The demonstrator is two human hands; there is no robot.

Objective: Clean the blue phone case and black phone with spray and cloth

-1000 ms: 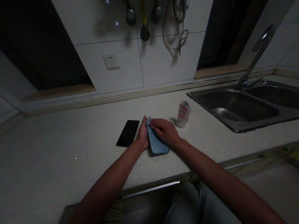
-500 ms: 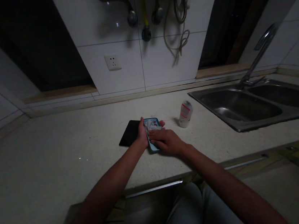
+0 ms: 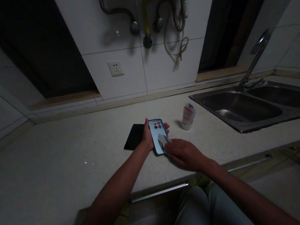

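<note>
Left hand: the person's left hand [image 3: 148, 138] cradles a light-blue phone case [image 3: 155, 135] from beneath; the thumb lies along its left edge and fingertips show past its right edge, so the grip is closed around it.
Right hand: the right hand [image 3: 183, 153] holds a crumpled pale wipe [image 3: 163, 140] between bunched fingers; the wipe lies against the lower right part of the case.
Phone case: held above the counter [image 3: 100, 133], in front of the person, its long side running away from the body; round openings cluster near its far end, with reddish tones showing through them.
Dark device: a flat black device [image 3: 134, 136] lies on the counter just left of the case; the left hand and wrist partly cover its right side.
Bottle: a small whitish bottle [image 3: 188, 117] with pinkish-red markings stands to the right of the case, apart from both hands; its lettering is too blurred to read.
Sink: a steel double sink [image 3: 238, 129] is set into the counter at right; a curved tap [image 3: 258, 53] rises behind it.
Wall: white tiles carry a socket [image 3: 115, 69], a looped cord [image 3: 178, 55] and a yellow pipe [image 3: 145, 14]; the light is dim.
</note>
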